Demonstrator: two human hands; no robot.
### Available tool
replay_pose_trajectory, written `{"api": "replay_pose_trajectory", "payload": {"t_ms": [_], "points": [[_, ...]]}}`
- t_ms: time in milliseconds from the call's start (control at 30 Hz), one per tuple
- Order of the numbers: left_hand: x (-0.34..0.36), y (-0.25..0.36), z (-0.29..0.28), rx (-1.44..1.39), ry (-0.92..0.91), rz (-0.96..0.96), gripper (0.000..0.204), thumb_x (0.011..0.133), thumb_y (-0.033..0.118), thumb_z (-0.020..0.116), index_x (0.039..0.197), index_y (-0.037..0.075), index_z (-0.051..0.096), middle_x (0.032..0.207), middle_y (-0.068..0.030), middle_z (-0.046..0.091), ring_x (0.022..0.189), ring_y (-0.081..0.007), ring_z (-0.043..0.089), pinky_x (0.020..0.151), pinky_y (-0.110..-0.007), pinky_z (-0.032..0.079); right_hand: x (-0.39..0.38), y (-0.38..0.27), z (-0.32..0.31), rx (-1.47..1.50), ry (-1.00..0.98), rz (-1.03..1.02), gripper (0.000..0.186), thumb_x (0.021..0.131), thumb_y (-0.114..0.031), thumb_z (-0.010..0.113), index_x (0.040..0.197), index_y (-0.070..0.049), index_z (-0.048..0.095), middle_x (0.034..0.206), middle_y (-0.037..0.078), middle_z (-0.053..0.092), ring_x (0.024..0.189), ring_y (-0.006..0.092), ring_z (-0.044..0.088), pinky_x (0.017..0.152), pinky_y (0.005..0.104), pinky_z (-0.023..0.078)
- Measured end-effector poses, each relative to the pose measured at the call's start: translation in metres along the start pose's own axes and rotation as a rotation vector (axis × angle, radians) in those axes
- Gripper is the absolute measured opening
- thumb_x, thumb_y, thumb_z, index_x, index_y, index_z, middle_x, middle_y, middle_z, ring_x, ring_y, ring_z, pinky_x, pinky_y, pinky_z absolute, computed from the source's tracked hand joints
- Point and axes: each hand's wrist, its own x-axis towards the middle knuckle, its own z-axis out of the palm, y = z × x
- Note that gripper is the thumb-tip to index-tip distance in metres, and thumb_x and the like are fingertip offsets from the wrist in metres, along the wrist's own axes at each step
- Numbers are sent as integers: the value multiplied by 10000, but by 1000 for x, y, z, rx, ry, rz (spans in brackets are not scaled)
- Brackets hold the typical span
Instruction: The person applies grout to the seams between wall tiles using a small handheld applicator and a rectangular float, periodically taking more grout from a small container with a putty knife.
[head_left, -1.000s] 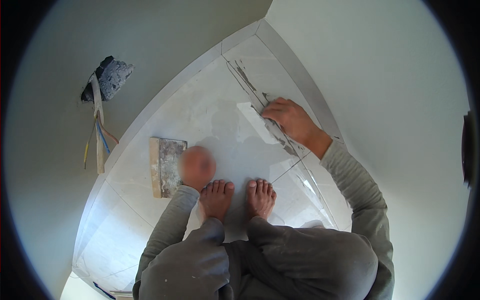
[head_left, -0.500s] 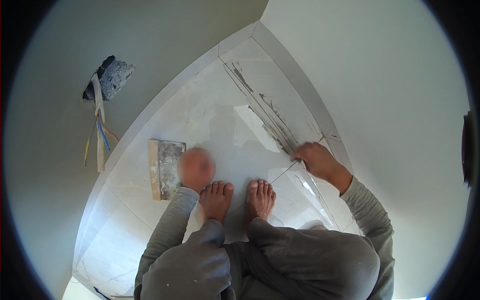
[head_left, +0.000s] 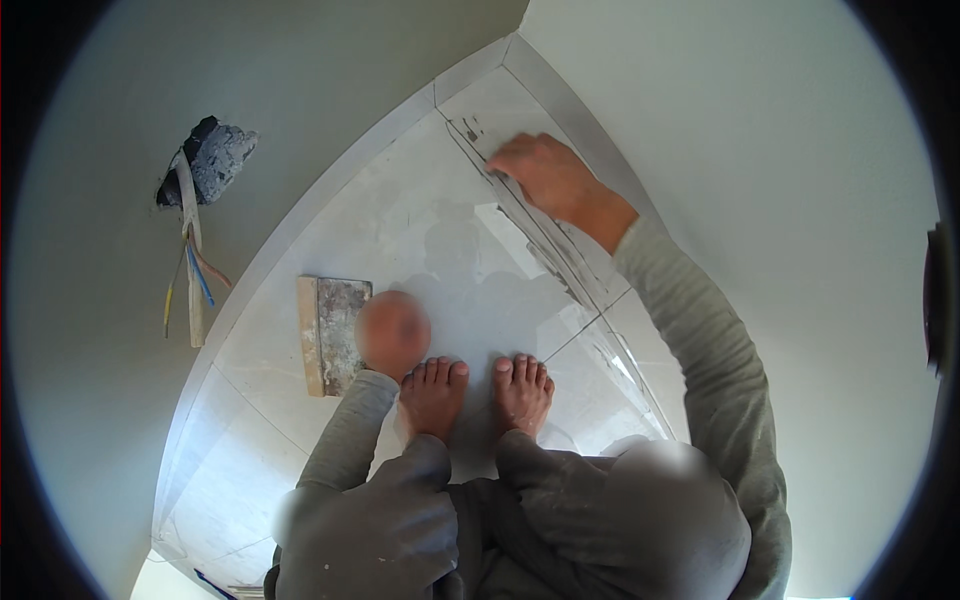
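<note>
My right hand (head_left: pixel 552 180) reaches far forward, its fingers curled together down at a tile joint (head_left: pixel 478 158) near the far corner. Whatever those fingers may hold is hidden beneath them. Dark grey grout smears (head_left: pixel 545 262) line the joint on the pale tile floor (head_left: pixel 400 235). Left of my feet, a wide scraper (head_left: pixel 340 330) with a wooden edge and a stained metal blade lies against the tiles. My left hand (head_left: pixel 393 332) is beside or on its blade; blur hides the fingers, so I cannot tell whether they grip it.
A grey tile skirting (head_left: pixel 360 145) runs along both walls and meets in the corner. On the left wall, cables (head_left: pixel 190 235) with bare coloured wires hang out of a rough hole (head_left: pixel 215 160). My bare feet (head_left: pixel 432 400) stand close behind the scraper.
My right hand has moved forward and left along the joint, toward the far corner. Some dark smears there look thinner. The left hand and the scraper have hardly moved.
</note>
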Motion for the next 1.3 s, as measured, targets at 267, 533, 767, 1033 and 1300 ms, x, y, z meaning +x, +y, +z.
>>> {"api": "replay_pose_trajectory", "payload": {"t_ms": [267,533,767,1033,1300], "points": [[-1,0,2,2,-4,2,184,750,-28,600,898,72,645,884,-105,630,814,-348,594,757,-446,481,-155,-25,-20,4,-187,100,307,793,34,627,1066,-91,690,1001,65,673,1034,290,633,891,427,481],[-2,-2,3,20,-5,1,190,748,-29,599,902,72,643,887,-108,633,804,-345,597,760,-446,473,-164,-39,-24,55,-343,204,326,792,8,630,1091,-103,703,1102,93,702,1070,295,641,904,440,493],[1,0,5,-1,-3,-5,195,747,-37,601,906,71,639,881,-110,630,806,-350,599,756,-443,475,-33,-30,8,-9,5,-90,261,838,5,598,1064,-94,682,1030,61,693,1075,256,640,950,417,477],[-1,-1,3,13,-3,-2,194,754,-27,598,912,75,642,893,-112,631,811,-355,588,744,-446,480,-174,-47,4,6,-133,-34,268,820,-30,652,1080,-90,652,1014,67,683,1030,251,645,900,398,468],[-1,-1,3,30,6,6,186,746,-7,624,899,95,647,896,-81,638,797,-336,580,726,-447,479,-200,-54,-23,140,-456,193,263,786,7,668,1030,-89,694,994,73,697,974,274,652,876,401,478]]}}
